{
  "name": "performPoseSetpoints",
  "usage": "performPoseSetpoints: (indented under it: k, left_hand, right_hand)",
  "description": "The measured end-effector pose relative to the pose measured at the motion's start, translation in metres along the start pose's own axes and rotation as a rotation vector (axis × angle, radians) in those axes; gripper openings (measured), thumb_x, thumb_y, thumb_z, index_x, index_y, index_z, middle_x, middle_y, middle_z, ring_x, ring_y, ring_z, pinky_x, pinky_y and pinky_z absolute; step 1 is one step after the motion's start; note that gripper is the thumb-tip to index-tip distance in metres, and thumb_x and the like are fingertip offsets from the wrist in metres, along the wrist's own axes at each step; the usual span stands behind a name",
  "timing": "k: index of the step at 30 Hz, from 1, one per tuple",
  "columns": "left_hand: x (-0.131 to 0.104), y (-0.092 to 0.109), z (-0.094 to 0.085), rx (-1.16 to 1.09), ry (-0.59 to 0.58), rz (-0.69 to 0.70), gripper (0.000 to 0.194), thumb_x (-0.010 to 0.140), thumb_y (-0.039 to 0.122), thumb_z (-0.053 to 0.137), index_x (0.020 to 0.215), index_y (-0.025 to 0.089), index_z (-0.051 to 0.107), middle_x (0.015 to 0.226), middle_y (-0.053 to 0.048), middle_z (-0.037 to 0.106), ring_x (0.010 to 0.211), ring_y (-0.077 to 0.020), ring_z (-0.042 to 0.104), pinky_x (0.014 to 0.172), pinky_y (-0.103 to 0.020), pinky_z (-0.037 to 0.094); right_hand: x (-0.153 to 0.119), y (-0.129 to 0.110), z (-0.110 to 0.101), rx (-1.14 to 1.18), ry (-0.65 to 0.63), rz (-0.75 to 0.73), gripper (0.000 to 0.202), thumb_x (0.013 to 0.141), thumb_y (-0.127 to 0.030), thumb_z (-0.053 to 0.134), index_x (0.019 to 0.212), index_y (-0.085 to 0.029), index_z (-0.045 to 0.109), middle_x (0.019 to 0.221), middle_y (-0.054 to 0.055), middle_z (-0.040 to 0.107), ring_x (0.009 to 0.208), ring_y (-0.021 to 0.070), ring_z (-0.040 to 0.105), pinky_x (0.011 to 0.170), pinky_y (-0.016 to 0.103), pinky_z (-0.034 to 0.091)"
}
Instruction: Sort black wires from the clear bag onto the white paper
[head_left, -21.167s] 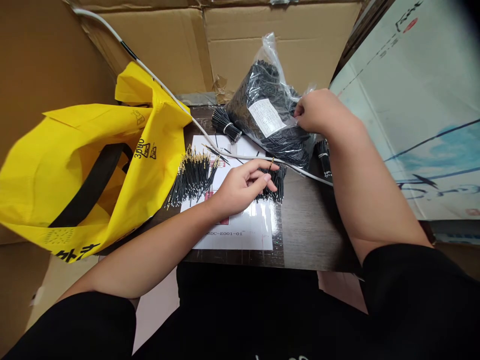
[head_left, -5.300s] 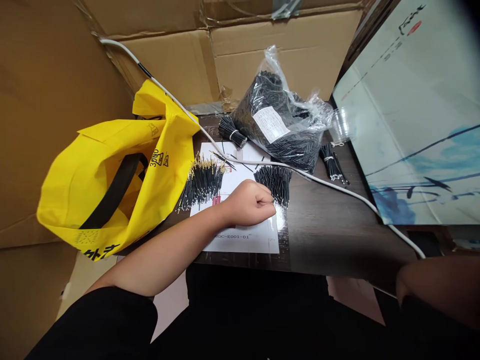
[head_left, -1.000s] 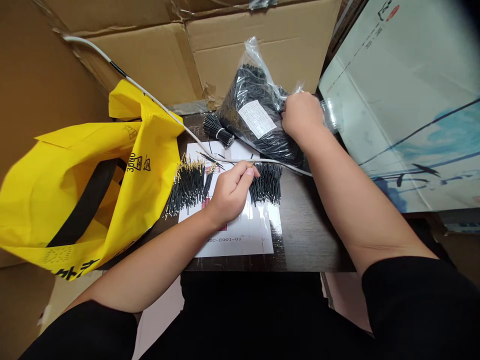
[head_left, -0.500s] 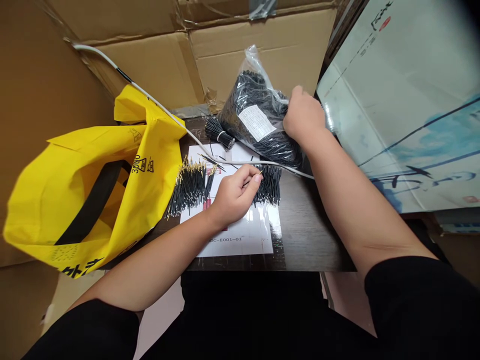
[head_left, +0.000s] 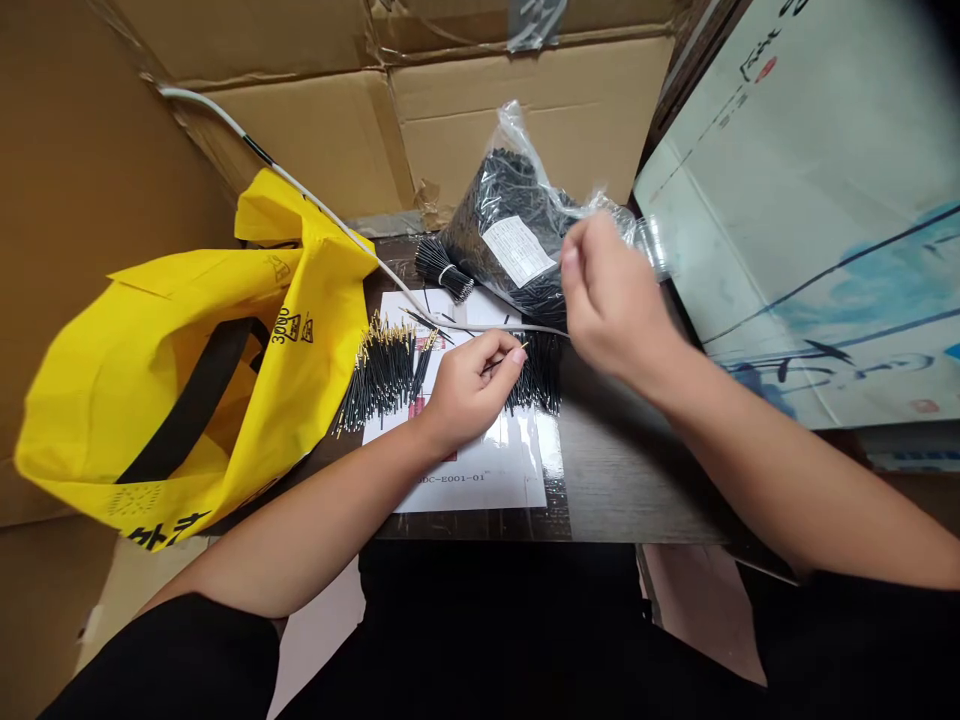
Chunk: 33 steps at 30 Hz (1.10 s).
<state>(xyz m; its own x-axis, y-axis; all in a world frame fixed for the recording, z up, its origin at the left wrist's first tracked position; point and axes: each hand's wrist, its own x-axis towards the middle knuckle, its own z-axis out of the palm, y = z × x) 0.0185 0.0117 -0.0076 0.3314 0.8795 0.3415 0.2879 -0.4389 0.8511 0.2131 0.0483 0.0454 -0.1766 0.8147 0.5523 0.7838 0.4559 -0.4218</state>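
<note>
My left hand (head_left: 474, 392) is closed over the white printed sheet (head_left: 480, 495), pinching a thin black wire whose gold tip (head_left: 525, 346) peeks out at the thumb. Most of that wire is hidden by the fingers. To its left lies a pile of short black wires with gold ends (head_left: 381, 375); another pile of black wires (head_left: 541, 375) is just to its right. My right hand (head_left: 611, 295) is closed in a pinch, in front of a clear plastic bag full of black wires (head_left: 501, 190) with a white label. Whatever its fingers hold cannot be made out.
A banded bundle of black wires (head_left: 444, 268) lies beside the bag. A white cable (head_left: 390, 275) crosses the dark table (head_left: 637, 450). An open yellow bag (head_left: 172, 300) stands at left, cardboard boxes (head_left: 525, 120) behind, and a pale printed box (head_left: 810, 250) at right.
My right hand has come away from the plastic bag's mouth, down and toward me, uncovering the bag's crumpled right side. My left hand has stayed in place with its wire.
</note>
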Motion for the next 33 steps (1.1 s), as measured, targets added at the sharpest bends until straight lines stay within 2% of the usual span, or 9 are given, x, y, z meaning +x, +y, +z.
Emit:
performPoseSetpoints:
  k: [4, 7, 13, 18, 24, 33]
  left_hand:
    - [0.0, 0.0, 0.001, 0.039, 0.003, 0.041, 0.015, 0.096, 0.027, 0.059, 0.087, 0.017, 0.066, 0.069, 0.001, 0.057, 0.06, -0.0097, 0.045, 0.058, -0.025, 0.038]
    - [0.001, 0.0, 0.001, 0.068, -0.009, 0.103, 0.013, 0.095, 0.026, 0.061, 0.088, 0.017, 0.068, 0.07, 0.001, 0.06, 0.061, -0.0095, 0.048, 0.059, -0.025, 0.04]
    - [0.003, 0.001, 0.0, 0.115, -0.013, 0.187, 0.012, 0.094, 0.024, 0.063, 0.086, 0.017, 0.068, 0.067, 0.001, 0.058, 0.059, -0.0091, 0.048, 0.057, -0.024, 0.04]
    - [0.003, 0.0, 0.0, 0.103, -0.018, 0.169, 0.011, 0.094, 0.023, 0.063, 0.087, 0.016, 0.069, 0.071, 0.0, 0.063, 0.06, -0.0084, 0.05, 0.056, -0.023, 0.041]
    - [0.004, 0.0, 0.001, 0.109, -0.05, 0.165, 0.01, 0.094, 0.022, 0.063, 0.088, 0.017, 0.069, 0.071, 0.0, 0.063, 0.06, -0.0089, 0.051, 0.057, -0.024, 0.042]
    - [0.004, -0.001, 0.0, 0.111, -0.065, 0.173, 0.01, 0.094, 0.021, 0.063, 0.088, 0.017, 0.069, 0.071, 0.001, 0.062, 0.062, -0.0093, 0.052, 0.058, -0.024, 0.042]
  right_hand:
    - [-0.047, 0.002, 0.017, 0.076, -0.001, -0.12, 0.012, 0.104, -0.028, 0.037, 0.096, -0.022, 0.045, 0.078, 0.001, 0.056, 0.063, 0.0152, 0.05, 0.061, 0.03, 0.036]
    - [-0.06, 0.009, 0.025, 0.105, 0.016, -0.215, 0.009, 0.103, -0.025, 0.041, 0.096, -0.022, 0.046, 0.079, 0.001, 0.058, 0.065, 0.0141, 0.053, 0.062, 0.028, 0.039]
    - [-0.062, 0.012, 0.034, 0.161, 0.044, -0.271, 0.007, 0.103, -0.023, 0.043, 0.097, -0.021, 0.047, 0.078, -0.001, 0.06, 0.066, 0.0124, 0.056, 0.064, 0.025, 0.042]
    - [-0.066, 0.011, 0.035, 0.203, 0.124, -0.221, 0.005, 0.102, -0.023, 0.046, 0.098, -0.022, 0.049, 0.08, 0.0, 0.061, 0.066, 0.012, 0.057, 0.064, 0.025, 0.044]
    - [-0.066, 0.013, 0.036, 0.193, 0.129, -0.203, 0.005, 0.102, -0.024, 0.047, 0.098, -0.022, 0.05, 0.079, 0.0, 0.062, 0.064, 0.0118, 0.058, 0.061, 0.025, 0.043]
    - [-0.065, 0.016, 0.034, 0.382, -0.014, -0.148, 0.009, 0.105, -0.026, 0.044, 0.098, -0.022, 0.049, 0.074, -0.003, 0.058, 0.059, 0.0097, 0.056, 0.058, 0.023, 0.042]
